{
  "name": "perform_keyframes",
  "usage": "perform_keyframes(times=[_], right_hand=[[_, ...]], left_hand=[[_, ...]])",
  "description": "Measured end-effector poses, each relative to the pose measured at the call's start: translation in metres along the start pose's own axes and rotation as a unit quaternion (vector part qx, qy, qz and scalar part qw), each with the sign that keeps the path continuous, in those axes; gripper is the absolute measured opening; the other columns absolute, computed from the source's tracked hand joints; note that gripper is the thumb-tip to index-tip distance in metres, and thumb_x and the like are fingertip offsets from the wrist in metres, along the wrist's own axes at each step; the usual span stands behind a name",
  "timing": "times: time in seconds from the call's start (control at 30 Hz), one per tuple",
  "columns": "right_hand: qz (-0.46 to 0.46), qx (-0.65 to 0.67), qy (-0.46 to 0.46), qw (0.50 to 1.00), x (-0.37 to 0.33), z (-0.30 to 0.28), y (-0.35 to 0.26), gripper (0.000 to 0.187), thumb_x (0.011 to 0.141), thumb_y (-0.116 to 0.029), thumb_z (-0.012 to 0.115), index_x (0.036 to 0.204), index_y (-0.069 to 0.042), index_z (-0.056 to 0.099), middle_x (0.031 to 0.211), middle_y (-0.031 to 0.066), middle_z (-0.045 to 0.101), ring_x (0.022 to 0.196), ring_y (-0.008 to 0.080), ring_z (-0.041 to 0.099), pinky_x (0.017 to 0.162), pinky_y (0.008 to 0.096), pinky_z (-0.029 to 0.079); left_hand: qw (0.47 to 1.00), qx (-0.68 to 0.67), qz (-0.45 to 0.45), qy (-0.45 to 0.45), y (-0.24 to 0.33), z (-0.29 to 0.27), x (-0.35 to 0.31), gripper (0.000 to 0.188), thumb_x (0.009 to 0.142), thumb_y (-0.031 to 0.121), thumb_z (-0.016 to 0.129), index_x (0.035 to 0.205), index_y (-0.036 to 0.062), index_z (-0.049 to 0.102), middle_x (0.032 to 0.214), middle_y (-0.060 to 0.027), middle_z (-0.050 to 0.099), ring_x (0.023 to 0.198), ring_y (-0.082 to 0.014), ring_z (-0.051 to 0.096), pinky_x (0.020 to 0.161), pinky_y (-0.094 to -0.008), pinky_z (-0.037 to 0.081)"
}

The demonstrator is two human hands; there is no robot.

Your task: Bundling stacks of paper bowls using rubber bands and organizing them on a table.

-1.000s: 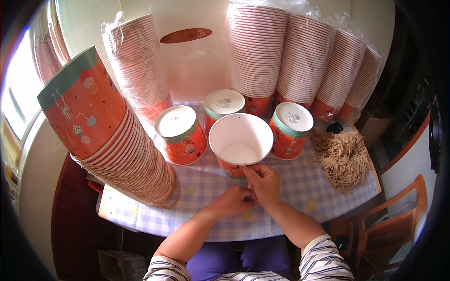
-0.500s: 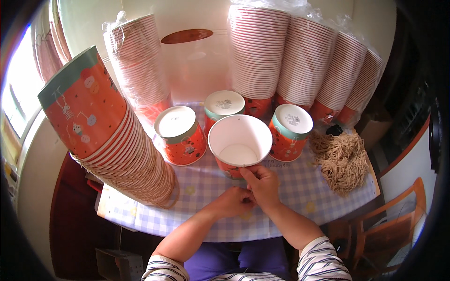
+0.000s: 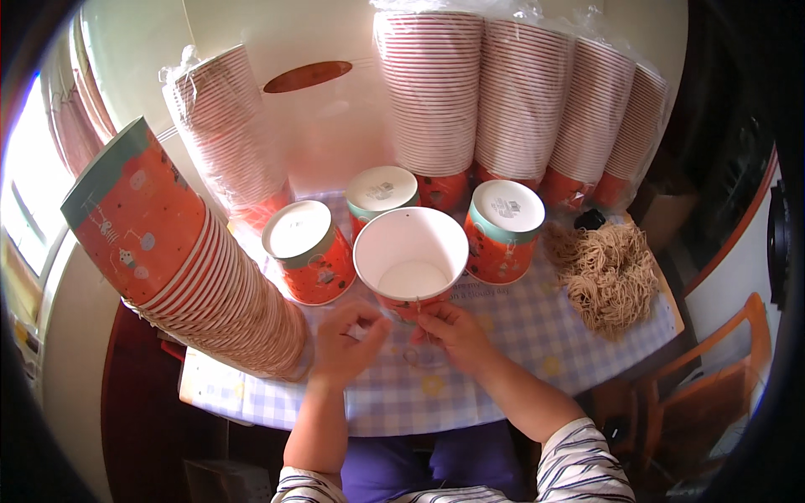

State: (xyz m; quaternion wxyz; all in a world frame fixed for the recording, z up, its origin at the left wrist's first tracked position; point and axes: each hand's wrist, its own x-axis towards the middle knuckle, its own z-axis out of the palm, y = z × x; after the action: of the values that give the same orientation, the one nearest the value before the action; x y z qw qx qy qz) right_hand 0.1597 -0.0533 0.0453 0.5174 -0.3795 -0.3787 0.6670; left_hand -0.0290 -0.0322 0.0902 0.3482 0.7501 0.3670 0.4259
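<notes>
Head view: left hand has swung leftward, apart from right hand; blurred, can't tell whether its grip is closed. Right hand's grip pinches cord at front of open bucket, upright on tabletop; seemingly right alone now minds cord.

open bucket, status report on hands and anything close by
Right hand pinching thin cord. Left hand apart, grip unclear. Open bucket upright. Upturned buckets close beside and behind.

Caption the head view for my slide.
Right hand pinches a thin cord at an upright paper bucket; left hand apart; three upturned buckets nearby.
</notes>
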Motion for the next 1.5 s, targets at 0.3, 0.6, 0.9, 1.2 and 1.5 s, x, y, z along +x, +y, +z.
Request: perform_keyframes(times=[0.3,0.6,0.9,1.2,1.5], right_hand=[[-0.029,0.076,-0.011,0.997,0.001,-0.002,0.011,0.013,0.09,-0.016,0.056,0.094,-0.004,0.059,0.074,-0.0008,0.053,0.059,0.0054,0.045,0.052,0.02,0.037],[-0.049,-0.016,0.04,0.998,0.001,0.004,0.01,0.015,0.089,-0.018,0.058,0.092,-0.004,0.061,0.071,-0.0032,0.053,0.059,0.0033,0.043,0.05,0.0193,0.034],[-0.047,-0.037,0.055,0.997,-0.002,0.009,0.005,0.015,0.088,-0.016,0.059,0.092,-0.002,0.063,0.072,-0.0006,0.057,0.064,0.0054,0.049,0.055,0.0204,0.039],[-0.055,-0.027,0.05,0.997,0.0,0.008,0.01,0.016,0.087,-0.015,0.058,0.093,0.0,0.063,0.077,0.0012,0.061,0.066,0.0067,0.051,0.06,0.0216,0.042],[-0.059,-0.061,0.067,0.994,0.0,0.007,0.008,0.012,0.087,-0.012,0.058,0.094,-0.005,0.062,0.077,-0.0011,0.059,0.064,0.0043,0.05,0.052,0.018,0.036]], left_hand=[[0.95,0.239,0.203,0.013,0.014,0.017,0.037,0.022,0.068,0.01,0.071,0.089,0.0078,0.063,0.087,-0.0059,0.062,0.094,-0.0259,0.057,0.091,-0.0403,0.037],[0.949,0.237,0.207,-0.017,0.005,0.018,0.037,0.026,0.068,0.008,0.07,0.094,0.0105,0.065,0.086,-0.0048,0.064,0.089,-0.0189,0.061,0.097,-0.0423,0.035],[0.94,0.242,0.239,0.008,0.003,0.019,0.033,0.032,0.067,0.005,0.069,0.098,0.0101,0.064,0.084,-0.0041,0.065,0.084,-0.0181,0.062,0.094,-0.0431,0.039],[0.935,0.224,0.273,0.039,0.001,0.023,0.034,0.029,0.07,0.003,0.068,0.098,0.0088,0.063,0.077,-0.0027,0.064,0.077,-0.0173,0.062,0.086,-0.0408,0.045],[0.941,0.197,0.272,0.049,-0.002,0.023,0.034,0.032,0.07,0.002,0.068,0.102,0.0079,0.062,0.079,-0.0027,0.065,0.078,-0.0181,0.062,0.084,-0.039,0.047]])
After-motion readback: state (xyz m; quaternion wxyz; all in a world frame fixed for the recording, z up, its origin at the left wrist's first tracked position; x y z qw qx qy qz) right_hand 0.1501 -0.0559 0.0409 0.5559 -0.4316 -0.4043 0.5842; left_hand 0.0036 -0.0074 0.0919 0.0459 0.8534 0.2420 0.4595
